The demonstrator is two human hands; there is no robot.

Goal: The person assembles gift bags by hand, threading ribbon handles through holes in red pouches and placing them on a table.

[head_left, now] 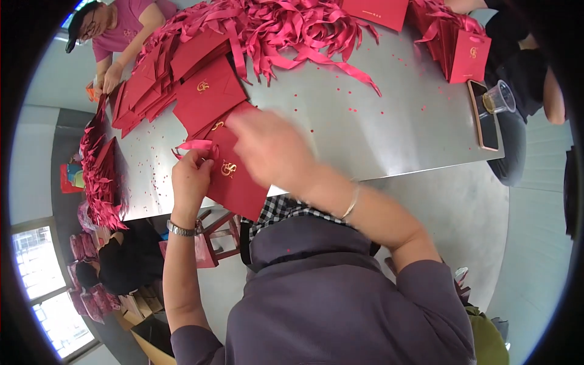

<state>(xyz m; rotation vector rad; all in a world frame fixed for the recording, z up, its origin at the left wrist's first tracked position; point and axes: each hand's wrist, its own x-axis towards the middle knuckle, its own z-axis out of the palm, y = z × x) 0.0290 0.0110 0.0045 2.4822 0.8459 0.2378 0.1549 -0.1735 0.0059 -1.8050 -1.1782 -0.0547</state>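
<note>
A flat red paper gift bag (239, 191) with a gold emblem lies at the table's near edge, slanting toward me. My left hand (191, 179) is closed in a pinch at the bag's left edge, on a pink ribbon (193, 146) whose loose end sticks out beyond the fingers. Above the bag, my right hand (267, 146) is smeared by motion; its fingers cannot be made out, nor whether they hold anything. Just beyond both hands, another red bag (210, 97) with a gold emblem rests on the pile, partly covering others.
A heap of pink ribbons (292, 30) spreads along the far side of the metal table (365, 140). Stacked red bags (146, 85) lie at the left, more bags (468, 58) at the right. A phone (483, 115) and clear cup (499, 97) sit near the right edge. Other people work around the table.
</note>
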